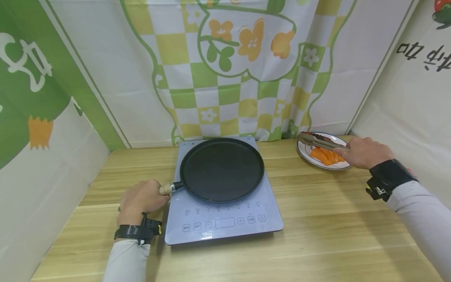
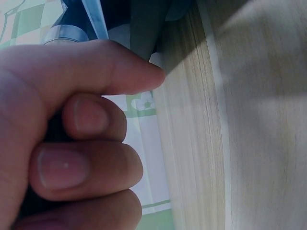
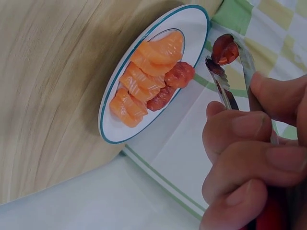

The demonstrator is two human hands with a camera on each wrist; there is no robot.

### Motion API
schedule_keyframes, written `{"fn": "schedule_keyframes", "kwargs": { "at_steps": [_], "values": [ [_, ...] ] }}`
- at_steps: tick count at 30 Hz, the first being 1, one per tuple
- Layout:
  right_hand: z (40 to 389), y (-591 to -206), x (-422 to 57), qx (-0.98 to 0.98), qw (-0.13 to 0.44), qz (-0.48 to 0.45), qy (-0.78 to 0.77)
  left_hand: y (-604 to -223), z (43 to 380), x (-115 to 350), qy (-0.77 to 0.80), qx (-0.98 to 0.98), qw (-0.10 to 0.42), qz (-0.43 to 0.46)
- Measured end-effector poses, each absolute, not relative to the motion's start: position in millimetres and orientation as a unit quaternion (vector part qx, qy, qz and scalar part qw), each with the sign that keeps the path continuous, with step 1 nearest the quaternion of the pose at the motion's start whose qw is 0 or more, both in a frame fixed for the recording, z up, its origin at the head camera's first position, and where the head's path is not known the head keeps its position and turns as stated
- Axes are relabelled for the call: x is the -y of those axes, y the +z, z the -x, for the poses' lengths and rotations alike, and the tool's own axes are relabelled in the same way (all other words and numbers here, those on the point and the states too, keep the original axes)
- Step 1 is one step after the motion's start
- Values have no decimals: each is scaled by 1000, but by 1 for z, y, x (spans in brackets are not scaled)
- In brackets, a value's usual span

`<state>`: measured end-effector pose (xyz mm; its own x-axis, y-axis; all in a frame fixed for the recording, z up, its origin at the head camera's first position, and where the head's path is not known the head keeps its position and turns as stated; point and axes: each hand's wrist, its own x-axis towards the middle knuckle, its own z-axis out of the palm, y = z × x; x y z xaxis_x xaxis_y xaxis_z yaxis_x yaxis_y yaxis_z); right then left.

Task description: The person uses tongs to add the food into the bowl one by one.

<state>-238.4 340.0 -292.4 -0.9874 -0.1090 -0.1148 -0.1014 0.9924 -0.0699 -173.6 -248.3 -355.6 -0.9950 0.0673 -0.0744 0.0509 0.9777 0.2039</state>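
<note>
My left hand (image 1: 142,197) grips the wooden handle (image 1: 165,189) of a flat black pan (image 1: 222,170); in the left wrist view its fingers (image 2: 64,167) are curled. The pan sits on a pale induction cooker (image 1: 225,231). At the right, my right hand (image 1: 368,152) holds metal tongs (image 1: 324,142) above a white plate (image 1: 306,153) with a blue rim. In the right wrist view, a dark red, glossy piece of food (image 3: 225,49) is between the tong tips. Orange slices with pale streaks, like salmon (image 3: 144,82), and red glossy pieces (image 3: 179,74) lie on the plate.
The cooker's touch panel (image 1: 224,222) faces me, in front of the pan. A wooden table (image 1: 317,227) carries everything. A patterned curtain (image 1: 239,94) hangs close behind, with printed cloth walls (image 1: 405,105) on both sides.
</note>
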Motion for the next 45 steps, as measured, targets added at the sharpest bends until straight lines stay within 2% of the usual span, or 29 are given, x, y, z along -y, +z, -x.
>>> {"fn": "schedule_keyframes", "kwargs": {
  "at_steps": [33, 45],
  "values": [
    [222, -293, -317, -995, 32, 64, -65, -354, 173, 248, 105, -993, 48, -24],
    [214, -290, -310, -995, -1, 76, -57, -355, 173, 248, 106, -993, 43, -24]
  ]
}}
